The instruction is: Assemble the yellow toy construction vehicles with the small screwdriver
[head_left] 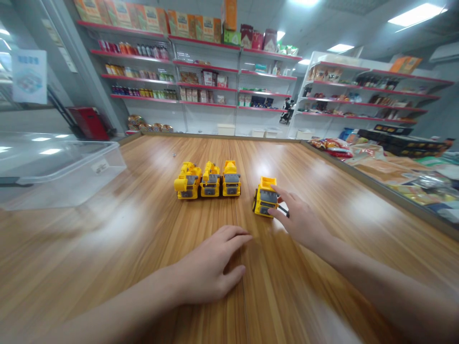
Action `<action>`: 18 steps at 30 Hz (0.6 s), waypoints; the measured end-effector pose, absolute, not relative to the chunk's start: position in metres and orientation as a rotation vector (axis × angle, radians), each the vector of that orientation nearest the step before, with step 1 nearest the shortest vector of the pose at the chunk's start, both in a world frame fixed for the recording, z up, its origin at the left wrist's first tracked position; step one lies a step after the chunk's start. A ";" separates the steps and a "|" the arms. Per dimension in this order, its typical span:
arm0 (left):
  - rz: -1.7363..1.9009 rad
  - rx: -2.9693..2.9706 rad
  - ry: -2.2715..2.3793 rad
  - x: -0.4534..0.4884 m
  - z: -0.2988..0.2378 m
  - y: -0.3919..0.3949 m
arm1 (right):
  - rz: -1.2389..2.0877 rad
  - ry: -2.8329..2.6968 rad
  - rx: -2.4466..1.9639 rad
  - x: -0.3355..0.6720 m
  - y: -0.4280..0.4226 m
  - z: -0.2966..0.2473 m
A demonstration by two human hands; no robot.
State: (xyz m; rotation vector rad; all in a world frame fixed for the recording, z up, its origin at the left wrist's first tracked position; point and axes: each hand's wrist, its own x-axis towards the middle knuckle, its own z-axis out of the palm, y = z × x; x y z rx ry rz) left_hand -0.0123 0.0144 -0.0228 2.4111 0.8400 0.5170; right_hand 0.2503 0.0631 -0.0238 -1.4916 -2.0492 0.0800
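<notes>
My right hand (303,217) has its thumb and fingers on the right side of a yellow toy dump truck (267,196). The truck's grey front faces me and it sits slightly turned on the wooden table. Left of it, three more yellow toy construction vehicles stand side by side: a toy excavator (188,180), a crane-like toy truck (210,180) and a toy mixer truck (231,179). Nearer to me, my left hand (215,265) hovers over or rests on the table with thumb and fingers apart, holding nothing.
A clear plastic bin (71,167) stands at the table's left side. Packaged goods (387,167) lie beyond the right edge rim. Stocked shelves (204,64) line the wall behind the wooden table (150,248). A tiny object (174,155) lies near the back left.
</notes>
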 end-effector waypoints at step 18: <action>1.908 1.450 1.615 -0.075 -0.028 0.086 | 0.056 -1.976 -1.295 0.251 0.161 -0.048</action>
